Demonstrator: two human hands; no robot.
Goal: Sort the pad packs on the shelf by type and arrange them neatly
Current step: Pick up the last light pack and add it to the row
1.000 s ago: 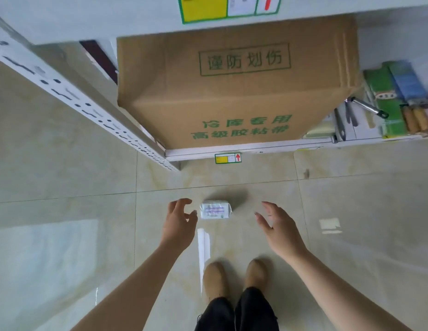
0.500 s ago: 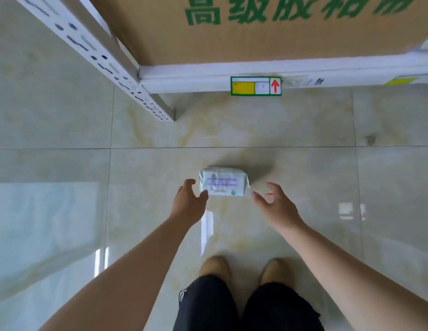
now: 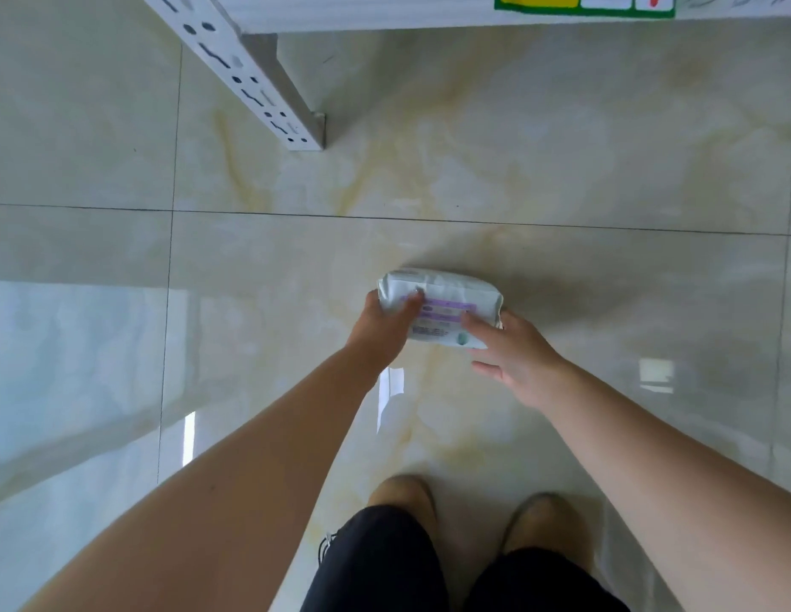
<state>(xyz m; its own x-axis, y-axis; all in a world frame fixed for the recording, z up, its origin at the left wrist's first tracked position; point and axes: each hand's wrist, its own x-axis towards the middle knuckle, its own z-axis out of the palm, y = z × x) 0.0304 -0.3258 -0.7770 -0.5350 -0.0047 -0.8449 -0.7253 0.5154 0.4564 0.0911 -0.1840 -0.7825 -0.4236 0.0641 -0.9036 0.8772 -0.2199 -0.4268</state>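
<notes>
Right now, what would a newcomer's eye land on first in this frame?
A white pad pack with purple bands sits mid-frame against the glossy tiled floor. The left hand grips its left end and the right hand touches its right side. At upper left a perforated white shelf upright meets the floor, and tan shoes show at the bottom.

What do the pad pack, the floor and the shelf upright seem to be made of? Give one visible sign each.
Pad pack: thin plastic film, probably; creased, slightly shiny wrapper with print. Floor: glazed or polished tile; grout lines, mirror-like reflections. Shelf upright: painted metal, likely; white, punched slots.
</notes>
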